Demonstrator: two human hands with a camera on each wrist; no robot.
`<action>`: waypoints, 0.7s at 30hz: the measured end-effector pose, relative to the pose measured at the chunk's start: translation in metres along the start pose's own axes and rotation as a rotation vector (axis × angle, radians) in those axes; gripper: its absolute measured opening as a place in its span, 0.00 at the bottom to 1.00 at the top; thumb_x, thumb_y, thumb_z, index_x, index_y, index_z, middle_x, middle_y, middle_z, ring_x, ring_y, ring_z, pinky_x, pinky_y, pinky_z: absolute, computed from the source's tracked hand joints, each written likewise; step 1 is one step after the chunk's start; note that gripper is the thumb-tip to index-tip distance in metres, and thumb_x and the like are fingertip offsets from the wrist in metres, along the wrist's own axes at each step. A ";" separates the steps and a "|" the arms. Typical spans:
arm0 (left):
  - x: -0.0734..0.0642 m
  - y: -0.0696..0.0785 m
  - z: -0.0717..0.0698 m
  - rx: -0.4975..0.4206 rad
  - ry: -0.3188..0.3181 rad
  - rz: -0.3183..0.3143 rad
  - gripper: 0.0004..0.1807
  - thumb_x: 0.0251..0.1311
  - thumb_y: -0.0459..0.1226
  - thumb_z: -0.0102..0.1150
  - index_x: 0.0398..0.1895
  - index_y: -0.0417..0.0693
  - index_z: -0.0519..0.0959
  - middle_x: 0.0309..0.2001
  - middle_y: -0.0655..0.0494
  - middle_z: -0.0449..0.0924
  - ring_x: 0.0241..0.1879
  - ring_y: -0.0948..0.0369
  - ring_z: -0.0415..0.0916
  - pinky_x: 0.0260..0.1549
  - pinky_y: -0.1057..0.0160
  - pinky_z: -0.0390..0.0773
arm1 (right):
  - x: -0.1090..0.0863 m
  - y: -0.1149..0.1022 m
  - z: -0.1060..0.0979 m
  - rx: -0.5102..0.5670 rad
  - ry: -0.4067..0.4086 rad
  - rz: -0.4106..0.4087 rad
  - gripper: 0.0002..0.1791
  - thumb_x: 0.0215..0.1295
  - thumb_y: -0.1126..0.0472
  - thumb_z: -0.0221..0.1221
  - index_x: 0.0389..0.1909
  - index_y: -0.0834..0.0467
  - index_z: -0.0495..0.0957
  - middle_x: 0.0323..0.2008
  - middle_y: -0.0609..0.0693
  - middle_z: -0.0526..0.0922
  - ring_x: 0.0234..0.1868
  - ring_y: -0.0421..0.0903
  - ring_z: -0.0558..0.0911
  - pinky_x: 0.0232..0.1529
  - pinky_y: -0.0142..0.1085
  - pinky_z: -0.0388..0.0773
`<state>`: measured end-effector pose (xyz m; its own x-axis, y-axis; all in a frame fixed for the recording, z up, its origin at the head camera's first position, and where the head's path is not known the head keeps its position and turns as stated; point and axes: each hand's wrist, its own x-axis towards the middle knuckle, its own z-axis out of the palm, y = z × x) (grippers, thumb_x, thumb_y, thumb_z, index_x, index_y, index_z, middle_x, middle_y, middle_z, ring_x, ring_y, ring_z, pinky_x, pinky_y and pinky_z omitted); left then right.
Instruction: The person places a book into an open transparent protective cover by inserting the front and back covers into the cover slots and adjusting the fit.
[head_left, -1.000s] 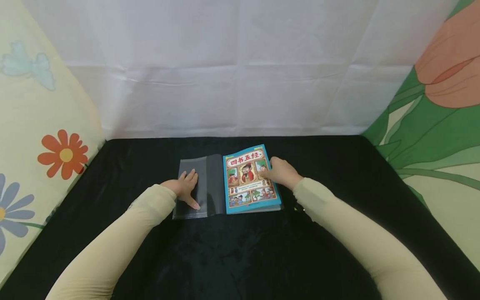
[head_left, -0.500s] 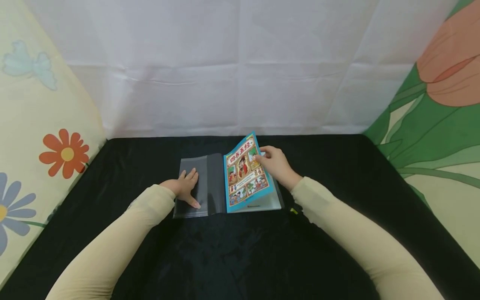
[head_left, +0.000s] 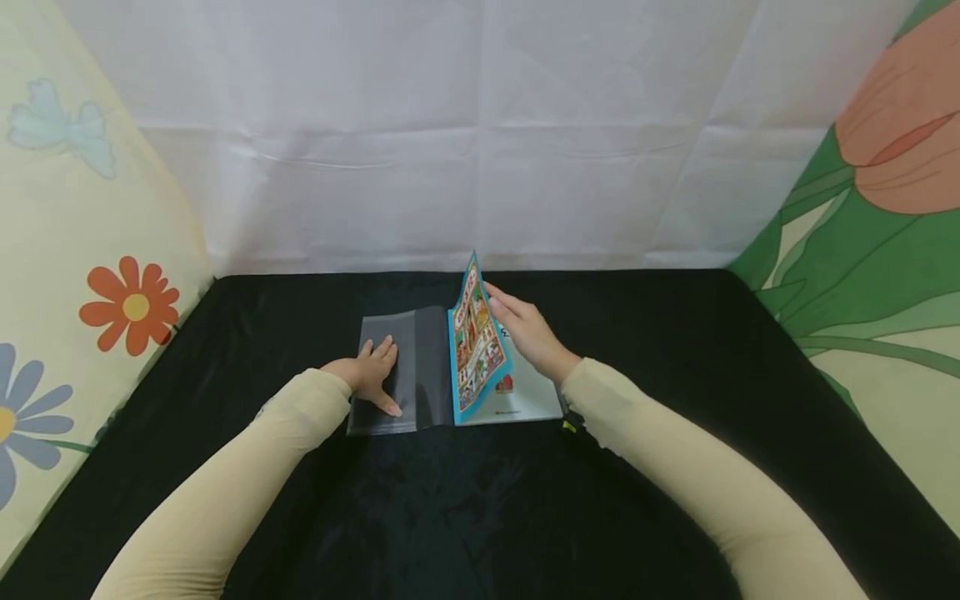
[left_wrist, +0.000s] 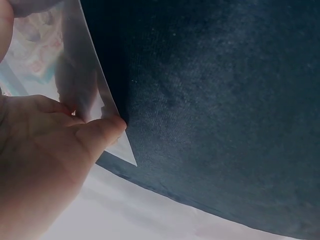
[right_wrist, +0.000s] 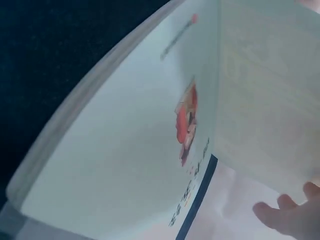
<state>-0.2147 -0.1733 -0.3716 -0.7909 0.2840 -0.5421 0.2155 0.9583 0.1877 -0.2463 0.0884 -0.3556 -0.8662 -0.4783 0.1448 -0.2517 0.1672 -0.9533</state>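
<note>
Cream-sleeved L hand [head_left: 369,379] flat, fingers spread, on clear plastic flap [head_left: 403,368] at left | R hand [head_left: 530,337] apart from L, fingers straight, at back of blue-bordered pictorial book cover [head_left: 476,354] | cover half-raised betw. hands, nearer R, long axis near–far | pale printed page [head_left: 532,402] right of it | black cloth tabletop [head_left: 480,508] under all
</note>
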 end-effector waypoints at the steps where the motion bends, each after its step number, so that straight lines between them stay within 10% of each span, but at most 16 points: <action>1: 0.000 0.000 0.000 0.001 -0.002 0.001 0.59 0.56 0.50 0.68 0.73 0.26 0.40 0.75 0.32 0.28 0.72 0.34 0.27 0.68 0.41 0.42 | 0.001 0.001 0.001 -0.010 -0.022 -0.012 0.28 0.80 0.54 0.39 0.76 0.58 0.51 0.75 0.52 0.52 0.75 0.49 0.52 0.71 0.47 0.50; 21: -0.001 0.001 -0.001 0.011 0.000 0.006 0.58 0.56 0.49 0.69 0.73 0.25 0.41 0.75 0.31 0.30 0.72 0.33 0.28 0.68 0.41 0.43 | 0.006 0.007 0.028 -0.408 -0.143 0.003 0.30 0.79 0.53 0.40 0.76 0.58 0.49 0.77 0.54 0.41 0.76 0.55 0.41 0.72 0.51 0.42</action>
<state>-0.2142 -0.1729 -0.3703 -0.7893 0.2901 -0.5411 0.2267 0.9568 0.1822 -0.2415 0.0624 -0.3692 -0.8061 -0.5869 0.0764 -0.4240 0.4827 -0.7663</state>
